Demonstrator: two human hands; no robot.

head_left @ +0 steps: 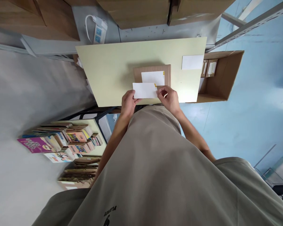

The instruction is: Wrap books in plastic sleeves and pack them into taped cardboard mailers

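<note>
A white label sheet [144,91] with a small yellow mark at its upper right corner is held over the near edge of a pale table [108,75]. My left hand [129,103] grips its left end between thumb and fingers. At the right end, my right hand [168,98] pinches the edge near the corner. Just beyond lies a flat cardboard box [138,73], partly covered by the held sheet. On its top is another white label [153,77], also marked yellow at one corner.
A white sheet [192,62] lies at the table's right. Beside the table, an open carton [228,77] contains small boxes. Behind are a power strip [100,31] and large cartons [141,12]. Books [61,141] fill a lower surface at left; a metal frame [252,25] rises at right.
</note>
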